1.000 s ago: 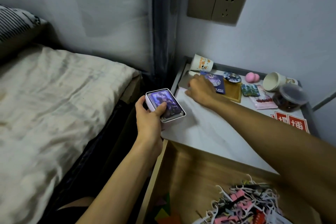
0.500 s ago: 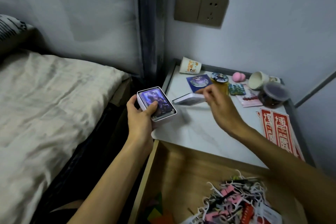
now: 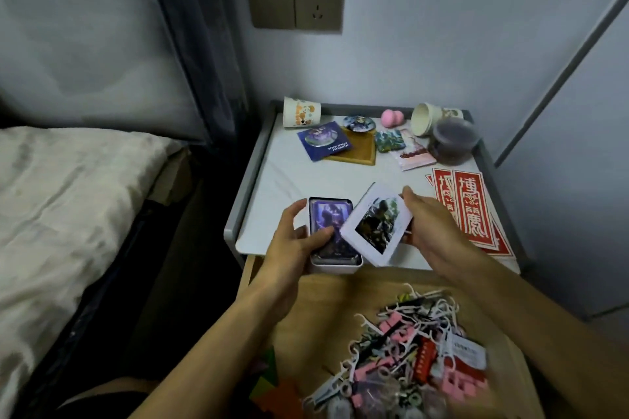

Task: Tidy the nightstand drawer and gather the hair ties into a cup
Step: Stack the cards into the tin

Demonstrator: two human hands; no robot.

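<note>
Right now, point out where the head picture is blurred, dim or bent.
Head view: dim, flat room light; the drawer pile is smeared by blur; the lid in the right hand and tin in the left hand are slightly soft; the red paper strips read sharpest; the wide lens slants the curtain and wall strip.

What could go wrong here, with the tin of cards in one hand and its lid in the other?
The lid, pinched in the right hand, sits tilted over one corner of the tin; pressed down askew, it might jam or crease the top card. The left hand holds the tin at the nightstand's front edge, above the open drawer; a slip could spill cards into the tangle of small items there.
</note>
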